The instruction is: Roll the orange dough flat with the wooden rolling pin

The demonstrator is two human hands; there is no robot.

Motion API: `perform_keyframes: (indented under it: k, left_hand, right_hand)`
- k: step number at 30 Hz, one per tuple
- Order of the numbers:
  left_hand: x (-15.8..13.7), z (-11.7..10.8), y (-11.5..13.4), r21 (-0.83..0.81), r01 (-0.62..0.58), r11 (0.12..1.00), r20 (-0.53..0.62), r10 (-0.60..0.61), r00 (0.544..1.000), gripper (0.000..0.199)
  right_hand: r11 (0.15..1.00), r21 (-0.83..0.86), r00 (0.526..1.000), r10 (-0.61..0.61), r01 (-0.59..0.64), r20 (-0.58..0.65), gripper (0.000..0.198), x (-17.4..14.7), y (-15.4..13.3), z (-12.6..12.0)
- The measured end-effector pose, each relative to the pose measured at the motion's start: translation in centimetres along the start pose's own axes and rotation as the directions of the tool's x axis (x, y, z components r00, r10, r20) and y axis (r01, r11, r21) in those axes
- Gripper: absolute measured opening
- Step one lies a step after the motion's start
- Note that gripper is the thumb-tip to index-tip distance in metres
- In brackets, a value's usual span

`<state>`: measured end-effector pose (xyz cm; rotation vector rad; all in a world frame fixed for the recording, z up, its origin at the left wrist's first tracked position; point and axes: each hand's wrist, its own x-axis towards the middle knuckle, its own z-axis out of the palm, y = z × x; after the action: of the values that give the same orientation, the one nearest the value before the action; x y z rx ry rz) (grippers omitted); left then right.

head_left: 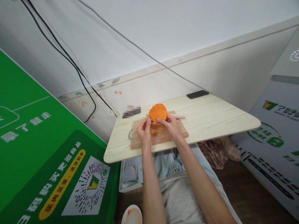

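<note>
A flat, round orange dough disc (158, 112) with an uneven, scalloped edge is held up, tilted toward me, above the wooden cutting board (137, 140). My left hand (145, 130) pinches its lower left edge between thumb and fingers. At the lower right, my right hand (172, 126) grips it with the thumb lying on its face. Behind my hands, a pale wooden rolling pin (180, 117) rests across the board's far side, its middle hidden by the dough and fingers. Orange-brown stains mark the board between my hands.
The board lies on a light wooden table (210, 115) against the wall. A black phone (197, 94) is at the back right; a pixelated dark item (131, 112) is at the back left. A green panel (46, 140) stands left. Below are a white bowl (132, 214) and plaid cloth (219, 151).
</note>
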<state>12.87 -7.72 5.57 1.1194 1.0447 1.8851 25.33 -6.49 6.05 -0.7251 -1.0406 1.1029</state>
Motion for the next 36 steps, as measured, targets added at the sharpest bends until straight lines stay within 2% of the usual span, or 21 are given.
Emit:
perform_keyframes:
  k: [4,18,27,30,36]
  left_hand:
    - [0.08,0.11,0.04,-0.040,-0.019,0.999,-0.058,0.017,0.998,0.045]
    - [0.33,-0.02,-0.37,-0.088,-0.005,0.996,-0.082,-0.002,0.997,0.047]
    - [0.04,0.09,-0.16,-0.079,-0.007,0.997,-0.030,0.004,1.000,0.043]
    - [-0.14,0.14,0.07,-0.070,0.002,0.998,0.005,-0.002,1.000,0.043]
    - [-0.25,0.13,-0.04,-0.087,0.025,0.996,0.098,-0.016,0.995,0.038]
  right_hand:
    - [0.999,-0.044,1.000,-0.023,0.023,-0.001,0.038,0.09,0.02,0.07]
    - [0.991,-0.113,0.998,-0.068,0.068,0.002,0.030,0.33,0.46,-0.18]
    - [0.993,-0.115,0.998,-0.044,0.038,-0.050,0.034,0.36,0.48,-0.28]
    - [0.997,-0.081,0.998,-0.021,0.015,-0.066,0.037,0.37,0.54,-0.33]
    - [0.990,0.133,0.998,0.055,-0.050,-0.031,0.039,0.08,0.26,-0.09]
